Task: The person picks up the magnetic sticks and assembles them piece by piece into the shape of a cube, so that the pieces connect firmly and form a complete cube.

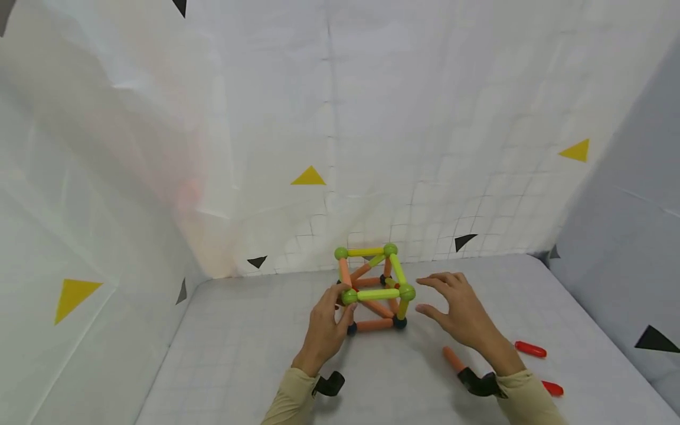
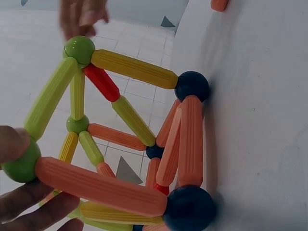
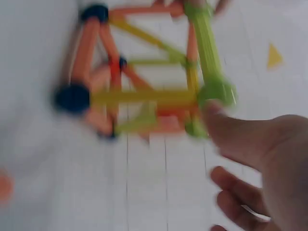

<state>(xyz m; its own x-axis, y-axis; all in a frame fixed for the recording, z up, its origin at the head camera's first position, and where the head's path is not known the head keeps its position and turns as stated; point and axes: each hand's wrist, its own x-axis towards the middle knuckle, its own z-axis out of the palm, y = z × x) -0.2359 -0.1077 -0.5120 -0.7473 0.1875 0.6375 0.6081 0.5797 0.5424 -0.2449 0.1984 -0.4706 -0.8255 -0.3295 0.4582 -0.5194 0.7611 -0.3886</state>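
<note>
A cube-shaped frame of magnetic rods and balls stands on the table, with light green balls at its top corners and dark balls, such as the near right one (image 1: 399, 322), at its base. Orange, yellow, green and red rods join them, some running diagonally. My left hand (image 1: 325, 327) pinches the near left green ball (image 1: 349, 296) between thumb and fingers. Just right of the near right green ball (image 1: 406, 292), my right hand (image 1: 462, 310) is held with fingers spread and nothing in it. The right wrist view is blurred; there the thumb (image 3: 236, 134) overlaps that ball.
An orange rod (image 1: 453, 359) lies below my right hand. Farther right are two red rods, one whole (image 1: 530, 349) and one partly behind the sleeve (image 1: 553, 388). A white sheeted wall (image 1: 372, 147) rises close behind the frame. Black wrist devices (image 1: 329, 383) hang under both wrists.
</note>
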